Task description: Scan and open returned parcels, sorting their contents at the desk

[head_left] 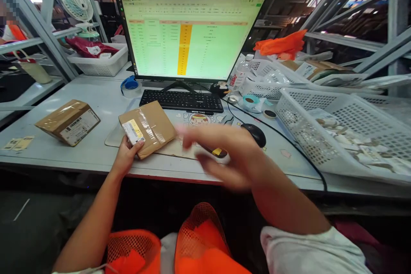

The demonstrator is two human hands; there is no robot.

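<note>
My left hand (pixel 125 154) grips the lower left corner of a flat brown cardboard box (pixel 157 130), thumb on top beside its white and yellow label (pixel 133 130). The box is sealed with clear tape and tilted above the desk mat. My right hand (pixel 227 152) is in the air right of the box, blurred by motion, its fingers stretched out and apart with nothing visible in them. Partly hidden behind that hand lies a dark object with a yellow patch (pixel 218 152). A second taped cardboard box (pixel 72 123) with a white label rests on the desk at the left.
A monitor (pixel 160 38) showing a spreadsheet stands behind a black keyboard (pixel 180 100). To the right are a black mouse (pixel 253 135), a cable, tape rolls (pixel 250 102) and a white basket (pixel 308 137) of small pieces. Blue tape (pixel 130 83) and another basket (pixel 102 64) are at back left.
</note>
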